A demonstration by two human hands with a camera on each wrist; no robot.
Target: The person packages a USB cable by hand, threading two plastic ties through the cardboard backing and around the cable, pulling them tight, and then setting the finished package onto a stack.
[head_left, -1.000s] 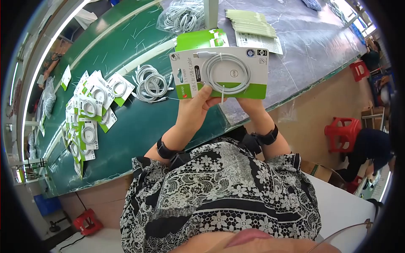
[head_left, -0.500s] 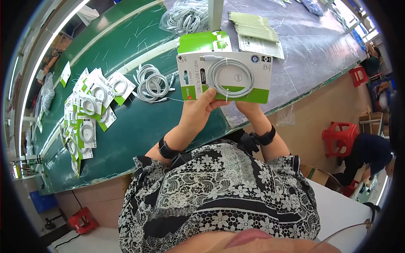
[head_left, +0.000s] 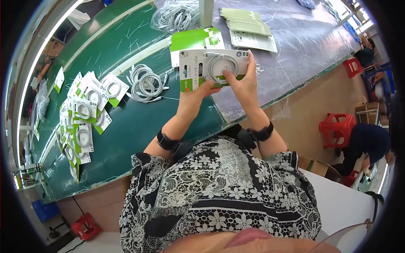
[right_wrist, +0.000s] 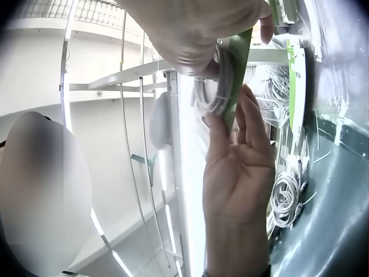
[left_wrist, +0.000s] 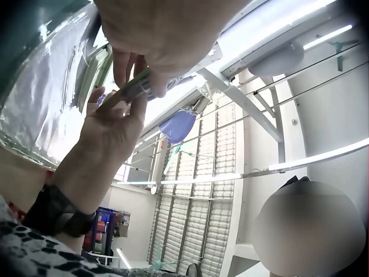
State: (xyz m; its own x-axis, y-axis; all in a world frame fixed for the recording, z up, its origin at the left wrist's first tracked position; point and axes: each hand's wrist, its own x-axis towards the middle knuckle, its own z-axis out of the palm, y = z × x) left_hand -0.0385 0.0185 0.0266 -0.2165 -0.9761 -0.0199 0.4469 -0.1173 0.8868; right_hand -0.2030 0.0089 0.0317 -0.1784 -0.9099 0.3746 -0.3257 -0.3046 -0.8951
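Both hands hold up a white and green card (head_left: 190, 69) with a coiled white cable (head_left: 216, 69) on its front, in the head view. At its lower edge the left hand (head_left: 195, 96) pinches it, thumb in front and fingers behind. My right hand (head_left: 246, 86) grips the card's right end, its thumb pressing on the coil. In the right wrist view the card (right_wrist: 241, 69) appears edge-on, with the left hand (right_wrist: 239, 179) below and the right hand (right_wrist: 196, 29) above. The left wrist view also shows the card's edge (left_wrist: 130, 92) between both hands.
On the green table (head_left: 126, 139), several carded cables (head_left: 84, 110) lie piled at the left. Loose coils (head_left: 145, 84) sit nearer the middle. Behind the held card are more cards (head_left: 192, 40), a bag of cables (head_left: 177, 17), a post (head_left: 206, 12) and a stack of cards (head_left: 247, 22).
The right hand has come from behind the card's lower edge to its right end, with the thumb now on the front. The card is slightly turned and its right side drawn in.
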